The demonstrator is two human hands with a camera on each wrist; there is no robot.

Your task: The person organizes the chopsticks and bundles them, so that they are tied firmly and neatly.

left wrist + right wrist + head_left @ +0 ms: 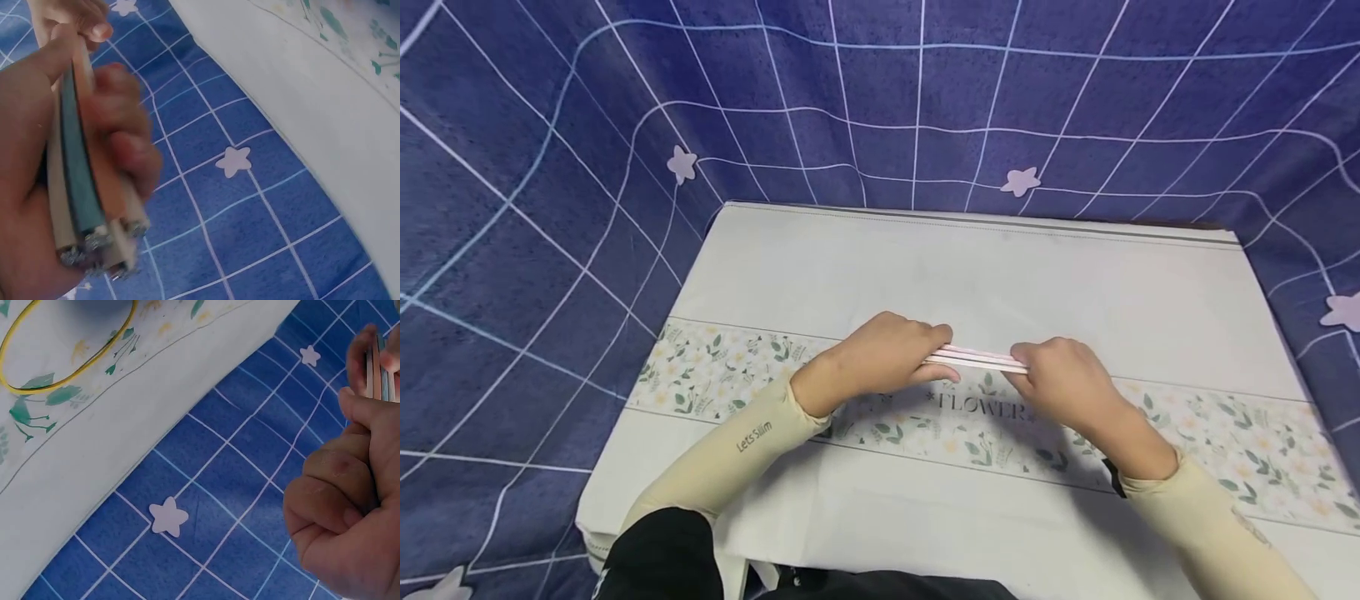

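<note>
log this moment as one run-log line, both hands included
left hand: grips strip bundle | right hand: grips same strip bundle | strip bundle: stretches between hands, over floral-banded tablecloth

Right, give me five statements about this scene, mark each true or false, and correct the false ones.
1. The left grip and right grip hold one bundle of sticks. True.
2. All the sticks share one colour. False: a teal stick and an orange stick show among pale ones.
3. A floral band crosses the white tablecloth. True.
4. The two grips touch each other. False: a gap separates them.
5. The backdrop is plain red. False: it is blue with star shapes.
</note>
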